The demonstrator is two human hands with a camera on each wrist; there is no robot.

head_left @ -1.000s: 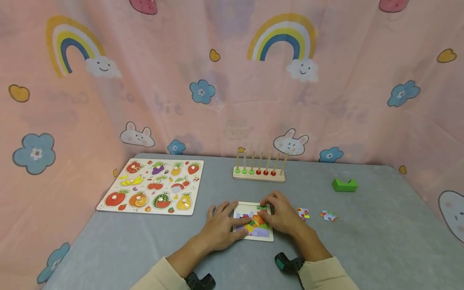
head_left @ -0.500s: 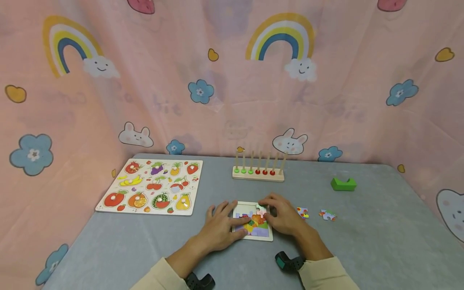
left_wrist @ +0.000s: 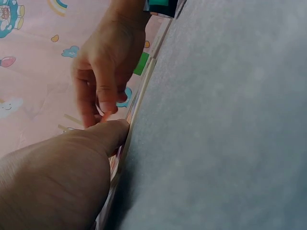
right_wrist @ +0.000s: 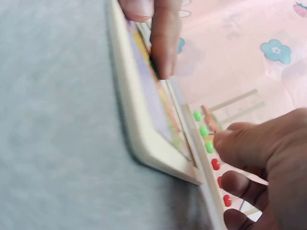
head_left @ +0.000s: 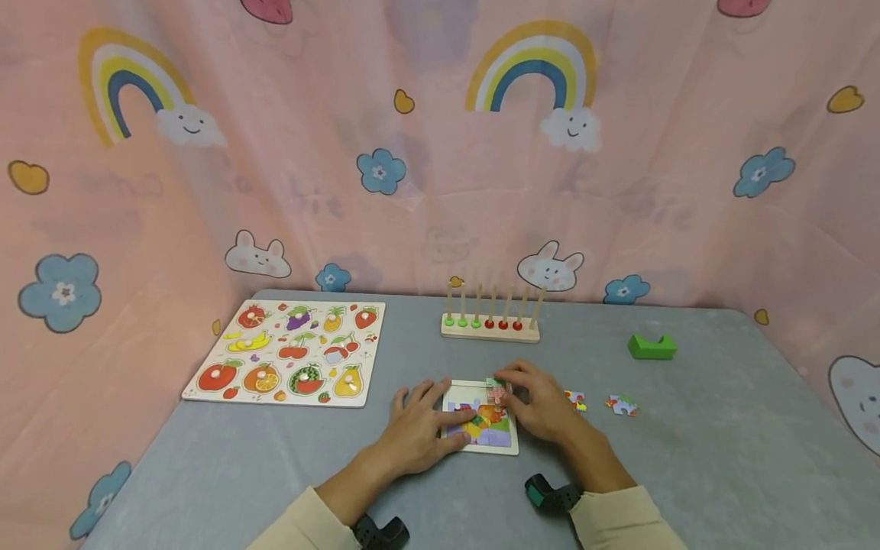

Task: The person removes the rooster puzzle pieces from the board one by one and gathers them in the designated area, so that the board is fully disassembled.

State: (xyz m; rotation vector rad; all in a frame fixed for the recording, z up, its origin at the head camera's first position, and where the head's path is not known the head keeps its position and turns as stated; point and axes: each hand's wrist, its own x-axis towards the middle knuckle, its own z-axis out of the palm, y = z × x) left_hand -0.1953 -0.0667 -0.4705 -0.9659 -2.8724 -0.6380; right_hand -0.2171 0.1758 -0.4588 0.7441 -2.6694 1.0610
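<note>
In the head view a small jigsaw puzzle in a pale wooden frame [head_left: 491, 451] lies on the table. My left hand [head_left: 415, 439] rests on its left side, fingers spread, with forefinger and thumb reaching over the colourful picture. At the upper right corner my right hand [head_left: 543, 405] pinches a pink and green puzzle piece [head_left: 496, 391]. The right wrist view shows that piece [right_wrist: 209, 117] at the fingertips, raised above the frame. Along the top of the frame, a bare strip shows beside the joined pieces.
Two loose puzzle pieces, one [head_left: 576, 401] beside the right hand and another [head_left: 622, 406] farther right, lie on the table. A fruit peg board [head_left: 374, 359] stands to the left, a bead counter [head_left: 491, 328] behind, and a green block [head_left: 652, 347] at back right.
My right hand has shifted the pink and green puzzle piece about at the frame's upper right corner, and more of it shows now. The left hand stays in place.
</note>
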